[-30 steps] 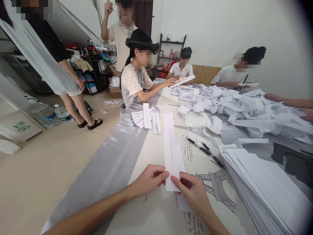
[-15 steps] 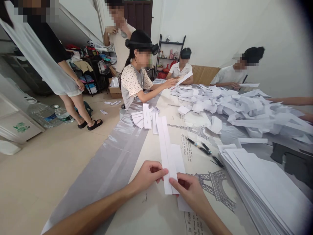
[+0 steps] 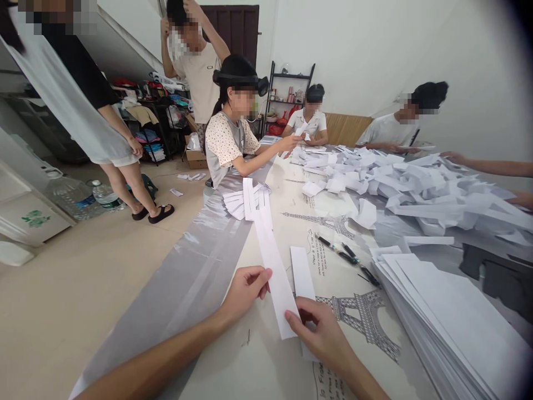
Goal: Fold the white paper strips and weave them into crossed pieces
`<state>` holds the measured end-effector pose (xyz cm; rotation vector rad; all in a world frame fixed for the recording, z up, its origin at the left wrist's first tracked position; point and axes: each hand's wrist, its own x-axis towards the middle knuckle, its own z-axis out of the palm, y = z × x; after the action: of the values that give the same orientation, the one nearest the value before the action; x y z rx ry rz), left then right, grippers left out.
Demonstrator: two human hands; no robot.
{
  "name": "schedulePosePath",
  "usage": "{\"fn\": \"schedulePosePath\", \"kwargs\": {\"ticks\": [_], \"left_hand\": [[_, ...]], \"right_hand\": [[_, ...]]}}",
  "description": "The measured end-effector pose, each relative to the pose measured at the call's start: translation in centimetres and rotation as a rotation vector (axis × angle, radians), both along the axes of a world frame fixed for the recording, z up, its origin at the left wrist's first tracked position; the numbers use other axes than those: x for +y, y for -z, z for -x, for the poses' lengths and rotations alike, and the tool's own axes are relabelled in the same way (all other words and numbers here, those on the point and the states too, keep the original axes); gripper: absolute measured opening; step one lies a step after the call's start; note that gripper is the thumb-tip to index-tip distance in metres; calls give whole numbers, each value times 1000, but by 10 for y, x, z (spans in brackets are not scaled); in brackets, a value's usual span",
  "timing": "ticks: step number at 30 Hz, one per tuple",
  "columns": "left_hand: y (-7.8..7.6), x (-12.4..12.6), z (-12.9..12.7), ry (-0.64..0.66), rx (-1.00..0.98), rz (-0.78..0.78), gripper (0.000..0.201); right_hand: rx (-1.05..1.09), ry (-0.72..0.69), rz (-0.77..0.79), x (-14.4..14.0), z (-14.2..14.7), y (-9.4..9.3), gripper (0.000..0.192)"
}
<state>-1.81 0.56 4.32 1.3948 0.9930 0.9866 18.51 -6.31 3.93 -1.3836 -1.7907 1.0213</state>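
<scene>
A long folded paper strip (image 3: 275, 278) is held up over the table, its far end slanting left. My left hand (image 3: 250, 291) pinches its left edge midway along. Near the strip's lower end, my right hand (image 3: 318, 328) grips the right edge between thumb and fingers. Beneath my right hand, another white paper piece (image 3: 303, 269) lies flat on the printed tablecloth (image 3: 233, 344), partly covered by the hand. Just beyond the held strip sits a fanned pile of folded paper strips (image 3: 235, 205).
Black pens (image 3: 337, 250) lie right of centre. A stack of white paper sheets (image 3: 449, 300) fills the near right. Farther back spreads a large heap of folded papers (image 3: 395, 183). Several people sit or stand around, one seated person (image 3: 233, 128) at the table's left edge.
The strip has turned so its far end leans more left, and the crease line facing me before is out of sight. My left hand has shifted slightly left and up.
</scene>
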Motion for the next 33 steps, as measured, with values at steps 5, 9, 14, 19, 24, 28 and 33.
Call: {"fn": "schedulePosePath", "kwargs": {"ticks": [5,9,14,19,24,28,33], "left_hand": [[-3,-1,-1,135,-8,67,45],[-3,-11,-9,298,24,154,38],[-1,-23,-21,218,-9,231,36],[-1,-21,-21,139,-61,307,37],[3,-15,-16,115,-193,384,32],[4,-6,-10,150,-433,415,55],[2,-3,-7,86,-272,310,50]], "right_hand": [[-104,8,-87,-2,0,-1,36],[-95,23,-122,-2,1,5,32],[-24,53,-215,-1,1,15,40],[-42,20,-318,0,3,15,41],[80,-13,-162,2,2,12,43],[134,-12,-84,0,0,8,43],[235,-3,-4,-1,2,6,46]]}}
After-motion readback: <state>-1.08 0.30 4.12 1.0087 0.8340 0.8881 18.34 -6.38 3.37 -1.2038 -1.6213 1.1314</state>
